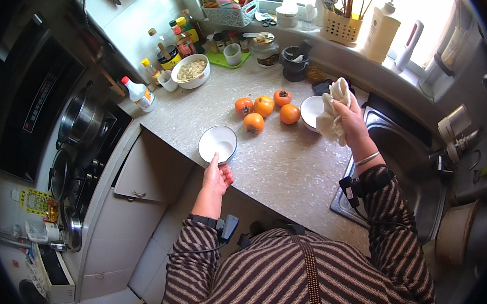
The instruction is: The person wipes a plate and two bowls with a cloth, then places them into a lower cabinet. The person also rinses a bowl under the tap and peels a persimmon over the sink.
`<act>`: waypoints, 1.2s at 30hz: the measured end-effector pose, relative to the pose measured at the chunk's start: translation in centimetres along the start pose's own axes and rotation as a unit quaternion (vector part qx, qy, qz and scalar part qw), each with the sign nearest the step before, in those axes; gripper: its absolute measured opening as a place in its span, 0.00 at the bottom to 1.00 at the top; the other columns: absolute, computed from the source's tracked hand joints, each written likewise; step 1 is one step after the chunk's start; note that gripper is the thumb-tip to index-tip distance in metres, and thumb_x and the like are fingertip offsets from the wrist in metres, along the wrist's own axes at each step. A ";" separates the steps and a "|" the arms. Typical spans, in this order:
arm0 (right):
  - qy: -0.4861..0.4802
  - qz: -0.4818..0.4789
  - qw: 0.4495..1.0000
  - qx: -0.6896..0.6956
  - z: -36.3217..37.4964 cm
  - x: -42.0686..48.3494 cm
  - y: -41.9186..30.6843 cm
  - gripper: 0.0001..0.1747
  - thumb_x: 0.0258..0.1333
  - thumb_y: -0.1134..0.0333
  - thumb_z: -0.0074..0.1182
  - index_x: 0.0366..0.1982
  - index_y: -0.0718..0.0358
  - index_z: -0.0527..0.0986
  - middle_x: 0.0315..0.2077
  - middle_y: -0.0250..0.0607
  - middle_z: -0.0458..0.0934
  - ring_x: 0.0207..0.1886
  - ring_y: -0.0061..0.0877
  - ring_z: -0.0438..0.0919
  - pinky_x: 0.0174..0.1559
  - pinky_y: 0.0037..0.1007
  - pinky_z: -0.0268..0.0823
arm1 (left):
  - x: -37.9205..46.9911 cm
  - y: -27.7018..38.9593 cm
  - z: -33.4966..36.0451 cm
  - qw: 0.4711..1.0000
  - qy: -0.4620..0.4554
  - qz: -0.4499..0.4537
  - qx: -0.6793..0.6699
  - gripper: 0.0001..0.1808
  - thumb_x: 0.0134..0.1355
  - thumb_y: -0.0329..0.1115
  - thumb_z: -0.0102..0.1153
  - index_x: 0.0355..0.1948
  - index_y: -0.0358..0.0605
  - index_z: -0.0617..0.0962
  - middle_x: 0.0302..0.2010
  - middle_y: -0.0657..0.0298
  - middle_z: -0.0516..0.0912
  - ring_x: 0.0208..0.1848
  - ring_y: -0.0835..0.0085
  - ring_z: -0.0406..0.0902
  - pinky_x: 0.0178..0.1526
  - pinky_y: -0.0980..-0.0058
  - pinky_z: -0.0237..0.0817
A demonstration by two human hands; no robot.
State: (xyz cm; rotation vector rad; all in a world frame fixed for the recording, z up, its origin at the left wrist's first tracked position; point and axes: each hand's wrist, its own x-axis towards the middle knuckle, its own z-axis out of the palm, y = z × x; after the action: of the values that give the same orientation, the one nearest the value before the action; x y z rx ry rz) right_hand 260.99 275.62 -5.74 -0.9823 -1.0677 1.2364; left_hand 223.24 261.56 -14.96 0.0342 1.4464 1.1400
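Observation:
My left hand is at the near edge of the counter, its thumb over the rim of a white bowl and its fingers curled below the outer wall. That bowl looks empty. In my right hand is a bunched, off-white cloth, raised above the counter beside the sink. The cloth partly covers a second white bowl. Between the two bowls lies a group of orange persimmons, several of them with their dark calyxes showing.
A metal sink is at the right. Behind the persimmons stand a bowl of pale chopped food, a glass jar and a dark mortar. A white bottle with a red cap is near the stove at left.

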 end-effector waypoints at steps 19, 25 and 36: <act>-0.280 -0.073 0.628 -0.723 0.7 2.1 5.0 0.16 0.54 0.58 0.58 0.44 0.53 0.82 0.41 0.47 0.78 0.45 0.44 0.80 0.49 0.41 0.72 | -6.5 -1.6 1.7 0.979 -0.199 0.046 -0.001 0.16 0.71 0.44 0.52 0.41 0.39 0.77 0.22 0.65 0.77 0.20 0.76 0.74 0.26 0.77 0.70; -0.113 -0.105 0.865 -0.478 -0.5 -0.1 2.1 0.18 0.52 0.55 0.63 0.35 0.64 0.81 0.34 0.53 0.79 0.38 0.47 0.79 0.43 0.43 0.71 | -8.4 -0.6 5.4 0.965 -0.242 0.058 0.079 0.16 0.70 0.46 0.54 0.46 0.44 0.77 0.31 0.65 0.80 0.33 0.76 0.78 0.38 0.74 0.72; -0.014 -0.266 0.819 -0.508 0.5 -13.1 -4.7 0.13 0.47 0.67 0.65 0.36 0.62 0.77 0.36 0.40 0.77 0.37 0.40 0.78 0.36 0.38 0.72 | -11.9 -5.0 23.8 0.872 -0.444 0.146 0.148 0.44 0.66 0.56 0.59 0.71 0.46 0.52 0.64 0.54 0.66 0.64 0.66 0.65 0.65 0.63 0.60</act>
State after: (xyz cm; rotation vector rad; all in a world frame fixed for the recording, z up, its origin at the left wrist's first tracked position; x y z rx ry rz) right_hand 261.23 262.15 -2.12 -1.2919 -1.9319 0.1345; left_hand 247.64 265.96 -4.09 0.9079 0.7642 0.9213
